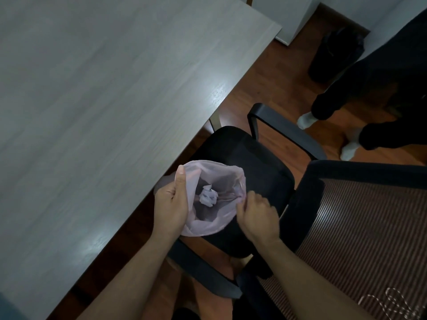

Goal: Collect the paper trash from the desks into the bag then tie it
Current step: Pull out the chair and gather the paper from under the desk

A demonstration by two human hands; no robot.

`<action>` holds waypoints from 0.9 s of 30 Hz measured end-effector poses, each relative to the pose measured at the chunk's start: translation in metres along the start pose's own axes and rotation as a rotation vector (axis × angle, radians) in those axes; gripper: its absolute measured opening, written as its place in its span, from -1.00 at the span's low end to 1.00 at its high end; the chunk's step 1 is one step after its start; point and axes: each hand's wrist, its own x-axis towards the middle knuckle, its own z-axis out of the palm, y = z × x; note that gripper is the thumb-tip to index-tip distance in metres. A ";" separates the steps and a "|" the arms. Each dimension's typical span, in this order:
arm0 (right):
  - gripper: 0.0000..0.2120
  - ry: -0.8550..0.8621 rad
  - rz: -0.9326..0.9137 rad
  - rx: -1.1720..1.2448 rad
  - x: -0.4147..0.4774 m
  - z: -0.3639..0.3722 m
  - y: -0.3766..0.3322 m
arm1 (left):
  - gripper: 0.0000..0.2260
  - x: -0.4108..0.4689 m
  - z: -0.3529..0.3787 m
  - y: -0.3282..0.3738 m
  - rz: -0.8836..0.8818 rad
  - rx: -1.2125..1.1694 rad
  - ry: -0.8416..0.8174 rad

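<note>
With the bag (203, 227) rim pinched by left hand (171, 209) and right hand (256, 215) — 1 slip, and the paper (208, 196) could be spilled.

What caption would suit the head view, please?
Left hand and right hand hold a pink bag open over a black chair, crumpled paper inside, beside a grey desk.

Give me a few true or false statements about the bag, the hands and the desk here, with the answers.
1. The pink bag is tied shut. False: the hands hold its mouth open.
2. Some crumpled paper lies inside the bag. True.
3. The left hand grips the bag's rim. True.
4. The right hand rests on the desk. False: it pinches the bag's opposite rim.
5. The bag sits on the desk. False: it is held over the black chair.
</note>
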 end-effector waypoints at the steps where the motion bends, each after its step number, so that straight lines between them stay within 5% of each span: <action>1: -0.73 -0.094 0.075 0.008 0.003 0.008 0.007 | -0.36 0.001 0.000 -0.001 0.003 -0.001 -0.004; 6: -0.45 -0.472 0.340 -0.007 0.014 0.062 0.027 | -0.34 0.003 -0.004 -0.010 0.009 -0.008 -0.014; 13: -0.49 -0.540 0.328 -0.204 0.025 0.122 0.041 | -0.32 0.003 -0.013 -0.026 0.002 -0.035 -0.005; 17: -0.59 -0.471 0.290 -0.142 0.025 0.131 0.059 | -0.32 0.001 -0.016 -0.026 -0.013 -0.046 -0.010; 20: -0.55 -0.405 0.374 0.200 0.027 0.116 0.065 | -0.31 -0.003 -0.020 -0.016 0.012 -0.044 -0.007; 27: -0.73 0.067 0.539 0.800 -0.007 -0.044 0.029 | -0.32 -0.033 -0.053 0.025 -0.027 -0.076 -0.068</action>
